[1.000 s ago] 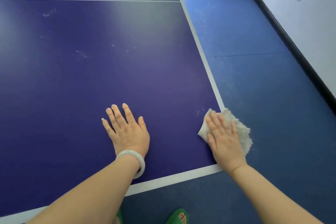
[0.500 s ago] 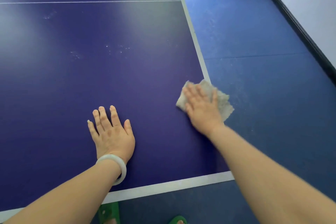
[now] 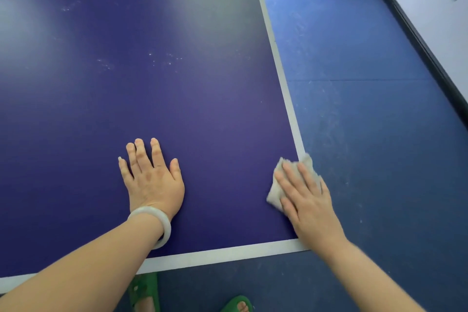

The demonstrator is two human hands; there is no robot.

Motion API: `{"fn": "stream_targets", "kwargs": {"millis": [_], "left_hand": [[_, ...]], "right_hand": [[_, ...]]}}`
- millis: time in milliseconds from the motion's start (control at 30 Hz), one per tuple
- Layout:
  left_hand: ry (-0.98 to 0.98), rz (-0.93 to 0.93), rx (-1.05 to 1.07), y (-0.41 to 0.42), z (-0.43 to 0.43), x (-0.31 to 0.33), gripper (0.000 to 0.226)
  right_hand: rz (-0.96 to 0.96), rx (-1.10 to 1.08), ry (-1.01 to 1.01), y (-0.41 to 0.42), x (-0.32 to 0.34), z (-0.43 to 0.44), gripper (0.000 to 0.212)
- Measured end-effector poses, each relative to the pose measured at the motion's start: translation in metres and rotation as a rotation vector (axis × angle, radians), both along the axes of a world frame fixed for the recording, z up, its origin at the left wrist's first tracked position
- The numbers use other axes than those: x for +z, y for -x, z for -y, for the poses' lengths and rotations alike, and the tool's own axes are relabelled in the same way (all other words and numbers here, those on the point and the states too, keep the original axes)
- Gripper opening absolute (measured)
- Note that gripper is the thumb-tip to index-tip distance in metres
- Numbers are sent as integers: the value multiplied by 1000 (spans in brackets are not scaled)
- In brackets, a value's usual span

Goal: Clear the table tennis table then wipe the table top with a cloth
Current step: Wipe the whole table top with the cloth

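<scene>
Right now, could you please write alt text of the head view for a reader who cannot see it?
A right hand presses a pale cloth flat at the right edge of a purple table tennis table; the left hand, wearing a pale bangle, rests flat on it. Pale specks dot the far surface.

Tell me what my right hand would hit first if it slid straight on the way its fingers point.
The way looks free as far as shown. The right hand, flat on the cloth, points away and slightly left over bare table top; the pale specks seem left of its path.
</scene>
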State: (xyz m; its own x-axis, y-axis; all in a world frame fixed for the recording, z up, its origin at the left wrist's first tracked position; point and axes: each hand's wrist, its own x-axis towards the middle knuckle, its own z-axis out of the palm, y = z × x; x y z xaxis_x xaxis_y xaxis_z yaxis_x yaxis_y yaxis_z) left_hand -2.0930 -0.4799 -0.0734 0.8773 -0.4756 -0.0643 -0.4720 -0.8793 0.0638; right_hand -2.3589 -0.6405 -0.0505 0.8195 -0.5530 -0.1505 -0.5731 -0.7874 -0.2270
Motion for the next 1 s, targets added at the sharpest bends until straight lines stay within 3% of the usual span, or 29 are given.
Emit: {"fn": "stream_targets", "kwargs": {"millis": [133,267,467,600,700,900,1000], "left_hand": [[3,1,-6,0,1,1,65],[12,2,-4,0,0,-1,64],[21,-2,-5,1,0,-1,64],[12,2,-6,1,-1,-1,65],[0,2,-5,1,-1,0,65],[-12,-4,-3,2,1,0,65],[-27,-7,0,1,0,0,66]], "right_hand": [[8,-57,-13,-77,-2,75,49],[-106,-2,-110,-116,2,113,51],[-80,167,113,-47,3,17,52],[-48,170,118,10,-6,-38,54],[-60,195,115,17,-7,-30,54],[-116,-39,104,-81,-5,52,52],[-85,-207,101,-125,-11,39,54]]}}
